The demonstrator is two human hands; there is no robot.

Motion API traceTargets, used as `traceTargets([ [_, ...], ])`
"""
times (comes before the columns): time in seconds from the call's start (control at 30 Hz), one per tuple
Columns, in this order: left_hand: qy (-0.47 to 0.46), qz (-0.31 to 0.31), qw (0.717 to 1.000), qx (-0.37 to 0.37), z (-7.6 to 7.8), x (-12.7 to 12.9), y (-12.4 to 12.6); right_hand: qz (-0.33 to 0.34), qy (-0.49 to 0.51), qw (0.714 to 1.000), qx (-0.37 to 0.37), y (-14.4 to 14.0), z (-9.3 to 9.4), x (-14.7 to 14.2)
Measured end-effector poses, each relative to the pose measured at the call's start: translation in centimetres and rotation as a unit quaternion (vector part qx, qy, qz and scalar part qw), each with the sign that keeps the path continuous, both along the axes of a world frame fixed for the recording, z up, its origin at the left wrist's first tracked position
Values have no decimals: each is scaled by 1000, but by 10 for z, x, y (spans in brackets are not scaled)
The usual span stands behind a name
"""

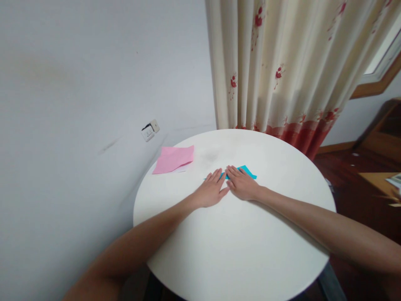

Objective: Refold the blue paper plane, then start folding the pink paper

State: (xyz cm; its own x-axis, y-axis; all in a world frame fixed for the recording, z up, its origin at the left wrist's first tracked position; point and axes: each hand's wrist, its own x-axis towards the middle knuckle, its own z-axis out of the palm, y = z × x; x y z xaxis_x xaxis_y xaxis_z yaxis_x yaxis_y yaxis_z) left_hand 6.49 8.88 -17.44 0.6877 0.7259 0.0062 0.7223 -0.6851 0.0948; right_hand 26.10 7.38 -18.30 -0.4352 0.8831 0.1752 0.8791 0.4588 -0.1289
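Observation:
A piece of folded blue paper (248, 172) lies on the white round table (232, 246), beyond the middle. My left hand (210, 190) rests flat over its left part, fingers stretched out. Beside it my right hand (242, 184) presses flat on the paper with its fingers extended. The two hands nearly meet at the thumbs. Much of the blue paper is hidden under them; a pointed left tip and the right end show.
Pink paper (175, 159) lies at the table's far left, with a white sheet partly under it. A wall with a socket (148, 133) stands at the left. Behind the table hangs a flowered curtain (269, 62). A wooden surface (380, 184) is at the right.

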Motion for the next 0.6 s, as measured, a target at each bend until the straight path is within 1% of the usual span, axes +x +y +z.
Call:
traceTargets([
  [0.6,-2,1,1000,2,0,0,1,-29,-1,1000,-9,1,-2,0],
])
